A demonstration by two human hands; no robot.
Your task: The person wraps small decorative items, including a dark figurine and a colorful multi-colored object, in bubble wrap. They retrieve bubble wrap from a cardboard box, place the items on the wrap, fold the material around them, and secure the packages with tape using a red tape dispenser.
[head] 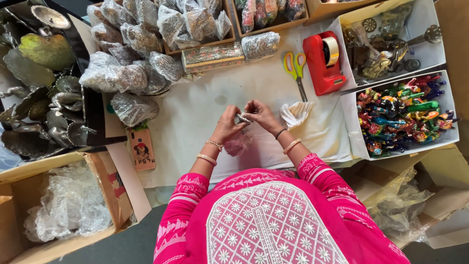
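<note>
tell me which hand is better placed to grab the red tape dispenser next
Probably the right hand. The red tape dispenser sits on its side of the table, just beyond the scissors. The left hand would have to cross over. Both currently pinch a small item.

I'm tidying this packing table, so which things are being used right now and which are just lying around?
In use: left hand, right hand, small silvery piece, bubble wrap.

Lying about: scissors, tape dispenser, phone, box of painted figures, wrapped bundles.

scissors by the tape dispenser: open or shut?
Shut. The scissors lie flat on the white table cover, orange and green handle loops side by side, blades together as one point, left of the red tape dispenser.
</note>
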